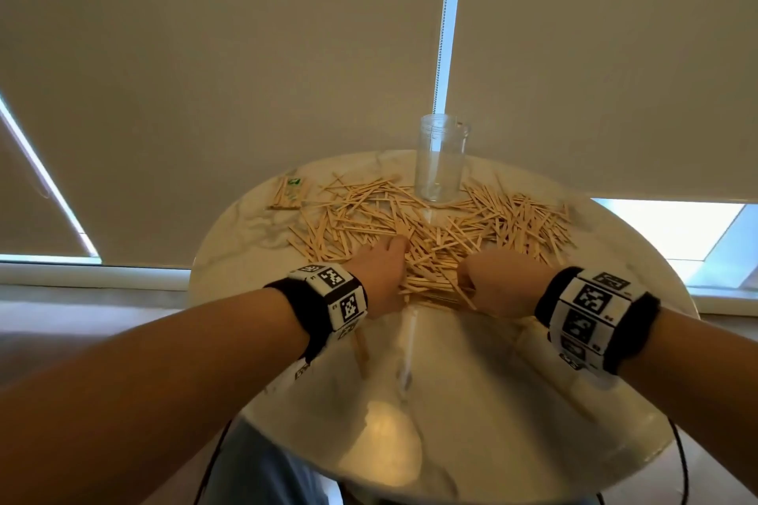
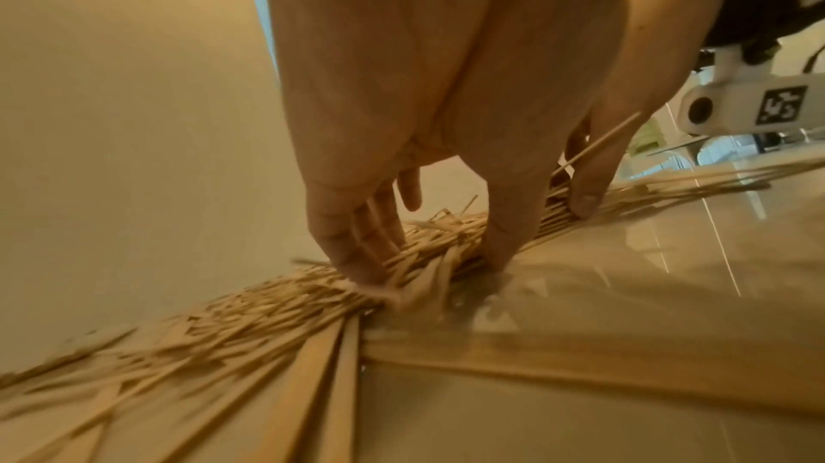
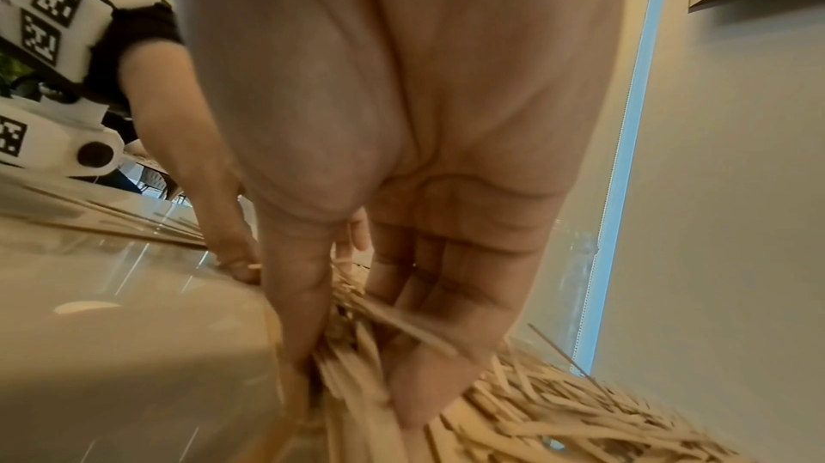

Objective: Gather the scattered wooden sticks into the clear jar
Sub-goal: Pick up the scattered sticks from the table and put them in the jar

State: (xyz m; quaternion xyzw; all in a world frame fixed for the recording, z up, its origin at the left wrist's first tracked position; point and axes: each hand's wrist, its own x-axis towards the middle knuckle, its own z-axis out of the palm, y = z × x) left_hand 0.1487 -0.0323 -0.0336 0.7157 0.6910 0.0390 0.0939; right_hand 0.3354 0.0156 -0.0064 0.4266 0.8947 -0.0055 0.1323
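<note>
A heap of thin wooden sticks (image 1: pixel 451 217) sprawls over the far half of the round marble table (image 1: pixel 451 402). Behind the heap stands the clear jar (image 1: pixel 441 160), upright, with no sticks in it. My left hand (image 1: pixel 381 271) lies on the heap's near edge, straight fingers (image 2: pixel 357 259) dug into the sticks and the thumb down on the near side. My right hand (image 1: pixel 496 283) is beside it, fingers curled, pinching a bundle of sticks (image 3: pixel 357 358) between thumb and fingers (image 3: pixel 428 382). The two hands flank one aligned bundle at the near edge.
A small clear packet of sticks (image 1: pixel 287 193) lies at the table's far left. One loose stick (image 1: pixel 361 348) rests under my left wrist. Roller blinds hang close behind the table, and a bead cord drops just behind the jar.
</note>
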